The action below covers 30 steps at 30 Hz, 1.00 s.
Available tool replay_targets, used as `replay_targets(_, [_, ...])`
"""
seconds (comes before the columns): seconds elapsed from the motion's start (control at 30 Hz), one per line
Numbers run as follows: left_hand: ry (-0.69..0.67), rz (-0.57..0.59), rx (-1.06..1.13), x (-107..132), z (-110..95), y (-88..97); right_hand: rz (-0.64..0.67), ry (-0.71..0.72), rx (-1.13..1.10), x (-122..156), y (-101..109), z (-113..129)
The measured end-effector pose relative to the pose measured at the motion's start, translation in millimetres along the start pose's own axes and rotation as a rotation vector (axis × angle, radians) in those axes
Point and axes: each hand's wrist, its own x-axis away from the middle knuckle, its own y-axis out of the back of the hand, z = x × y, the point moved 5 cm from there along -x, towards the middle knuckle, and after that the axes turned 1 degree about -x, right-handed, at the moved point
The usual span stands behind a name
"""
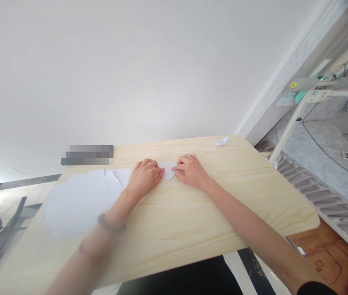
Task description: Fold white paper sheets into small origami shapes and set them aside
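Note:
A small folded piece of white paper (168,170) lies flat on the light wooden table (192,217), near its far side. My left hand (145,177) rests on the paper's left edge with curled fingers pinching it. My right hand (190,170) presses and pinches the right edge, fingers bent. Both hands hold the same piece between them. A beaded bracelet sits on my left wrist.
A loose stack of white sheets (82,198) lies left of my hands. A small folded paper shape (222,141) sits at the table's far right corner. A dark blurred object (87,155) is at the far left edge. A white lamp stand (297,114) rises at right.

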Motion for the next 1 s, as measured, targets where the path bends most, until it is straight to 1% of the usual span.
replay_targets(0.1, [0.053, 0.005, -0.041, 0.6, 5.2, 1.6, 0.008, -0.026, 0.020, -0.2, 3.8, -5.9])
replay_targets(0.23, [0.106, 0.036, -0.075, 0.3, 12.5, 2.3, 0.022, -0.052, 0.020, 0.0, 2.7, -10.3])
replay_targets(0.33, [0.135, 0.052, -0.064, -0.7, 15.0, 1.1, 0.005, -0.075, -0.017, 0.8, 0.9, -12.2])
replay_targets(0.43, [0.160, 0.047, -0.040, -0.5, 16.0, -1.0, 0.020, -0.078, -0.090, 1.7, -2.2, -12.7])
replay_targets(0.6, [0.189, -0.004, 0.019, 3.0, 18.3, -4.6, 0.054, -0.123, -0.183, 1.8, -8.6, -14.2])
replay_targets(0.77, [0.167, -0.022, 0.120, 4.4, 19.3, -9.3, 0.077, -0.182, -0.217, 1.6, -12.1, -17.8])
replay_targets(0.9, [0.156, -0.034, 0.212, 3.0, 20.6, -12.7, 0.105, -0.187, -0.298, 1.4, -10.1, -20.1])
replay_targets(1.0, [0.172, -0.035, 0.308, 1.2, 21.2, -13.9, 0.102, -0.152, -0.363, 0.9, -6.7, -18.7])
